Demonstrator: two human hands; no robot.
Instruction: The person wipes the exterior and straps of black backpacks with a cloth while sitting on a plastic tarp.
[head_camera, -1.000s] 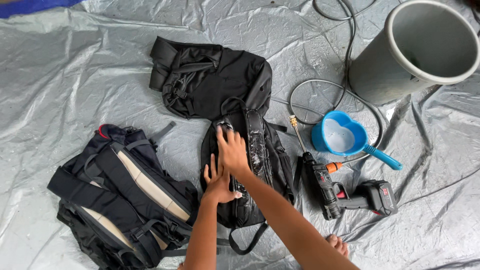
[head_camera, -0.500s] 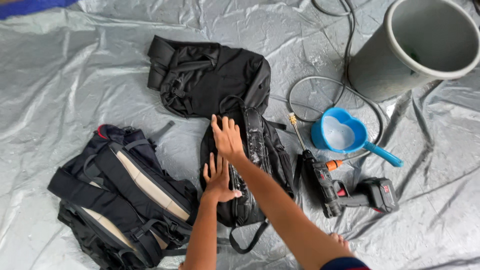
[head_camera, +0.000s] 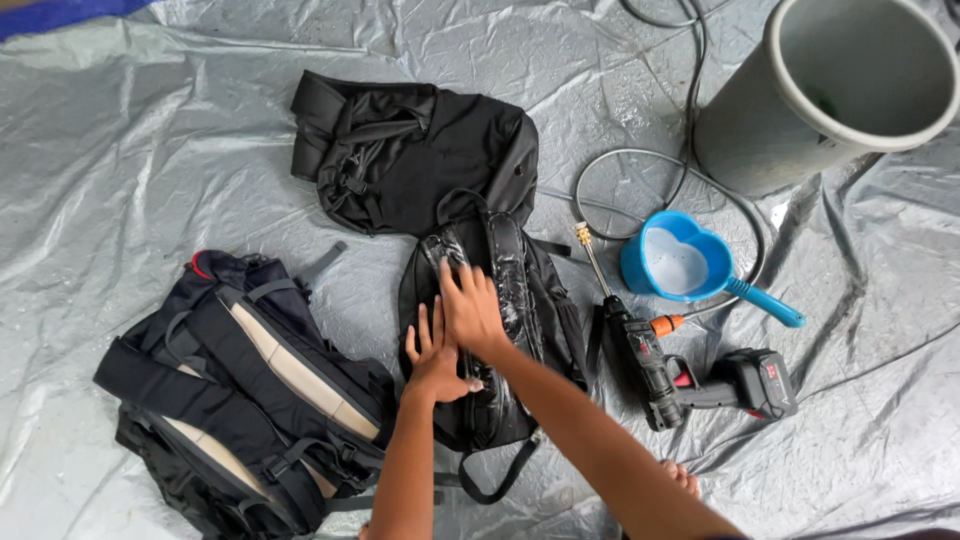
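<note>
A wet black bag (head_camera: 520, 320) lies flat on the grey tarp (head_camera: 130, 150), its straps facing up. My left hand (head_camera: 432, 360) presses flat on the bag's lower left part, fingers spread. My right hand (head_camera: 472, 308) lies on the bag just above and partly over the left one, palm down, fingers apart. Neither hand grips anything. A second black bag (head_camera: 420, 155) lies crumpled just beyond, touching the first one's top.
A dark backpack (head_camera: 240, 400) with tan panels lies at the left. At the right lie a cordless spray gun (head_camera: 690, 375), a blue scoop (head_camera: 685, 265), a grey hose (head_camera: 700, 180) and a large grey bucket (head_camera: 840, 90). My toes (head_camera: 682, 475) show near the bottom.
My right hand has slid back down the bag toward me, from near its top to beside my left hand. The left hand has stayed pressed in place.
</note>
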